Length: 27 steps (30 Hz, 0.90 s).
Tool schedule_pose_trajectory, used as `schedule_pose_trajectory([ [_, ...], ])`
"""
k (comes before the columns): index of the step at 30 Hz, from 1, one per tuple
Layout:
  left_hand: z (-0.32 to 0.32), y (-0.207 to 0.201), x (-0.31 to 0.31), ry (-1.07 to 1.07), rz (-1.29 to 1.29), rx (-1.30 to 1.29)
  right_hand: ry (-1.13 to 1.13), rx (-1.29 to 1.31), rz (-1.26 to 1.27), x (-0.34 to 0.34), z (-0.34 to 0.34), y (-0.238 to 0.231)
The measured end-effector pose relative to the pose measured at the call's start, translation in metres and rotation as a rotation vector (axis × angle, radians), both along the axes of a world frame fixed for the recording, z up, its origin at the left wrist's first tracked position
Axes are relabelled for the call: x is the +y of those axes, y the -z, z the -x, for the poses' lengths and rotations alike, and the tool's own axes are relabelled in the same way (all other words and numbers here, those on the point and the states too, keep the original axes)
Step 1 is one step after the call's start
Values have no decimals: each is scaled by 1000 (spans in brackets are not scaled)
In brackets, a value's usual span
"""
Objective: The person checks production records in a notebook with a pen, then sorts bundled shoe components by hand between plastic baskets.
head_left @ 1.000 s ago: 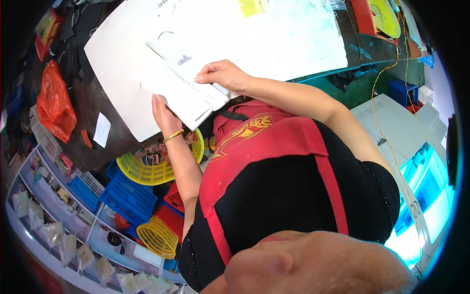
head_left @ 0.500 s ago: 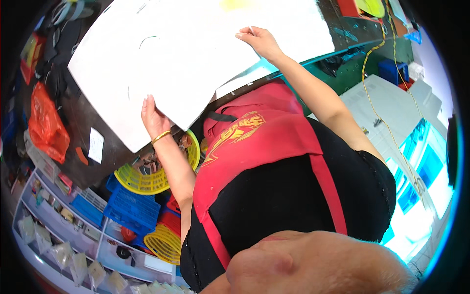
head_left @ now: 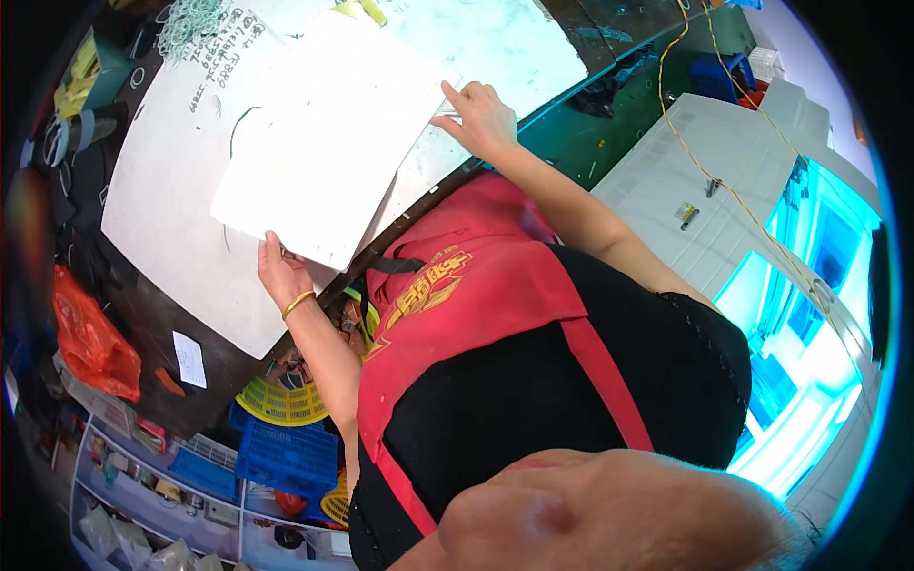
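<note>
A blank white sheet of paper (head_left: 314, 162) lies over a larger white board (head_left: 176, 190) on the dark table. My left hand (head_left: 286, 278), with a gold bangle at the wrist, is closed on the sheet's near edge, thumb on top. My right hand (head_left: 483, 122) pinches the sheet at its right side, fingers bent. The sheet's near right edge stands slightly off the surface beneath it. A thin dark curved strand (head_left: 240, 128) lies at the sheet's left side.
Pale green loops (head_left: 195, 27) lie at the board's far left, beside handwriting. An orange plastic bag (head_left: 93, 333) and a small white note (head_left: 189, 359) sit on the table's left. Below the edge are a yellow basket (head_left: 276, 402) and blue crates (head_left: 286, 452).
The view has shifted, and handwriting and green loops now show at the far left. Both hands remain at the paper; the sheet's outline stands out more clearly against the board.
</note>
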<state>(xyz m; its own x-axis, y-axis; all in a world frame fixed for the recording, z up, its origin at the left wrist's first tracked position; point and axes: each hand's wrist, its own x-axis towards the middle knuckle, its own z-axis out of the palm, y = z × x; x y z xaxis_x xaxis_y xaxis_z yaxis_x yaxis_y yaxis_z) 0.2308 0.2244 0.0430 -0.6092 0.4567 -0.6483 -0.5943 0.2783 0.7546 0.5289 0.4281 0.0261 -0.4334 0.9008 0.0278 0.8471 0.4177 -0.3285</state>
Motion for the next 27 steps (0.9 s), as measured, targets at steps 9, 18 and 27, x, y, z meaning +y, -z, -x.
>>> schedule_pose_trajectory([
  [9, -21, 2, 54, -186, -312, -291, -60, -109, 135, 12, 6, 8],
  [18, -47, -6, 148, -150, -390, -450, -106, 36, 186, 17, -4, 17],
  [27, -58, -17, 160, -87, -255, -360, 280, 536, 634, 51, -41, 25],
])
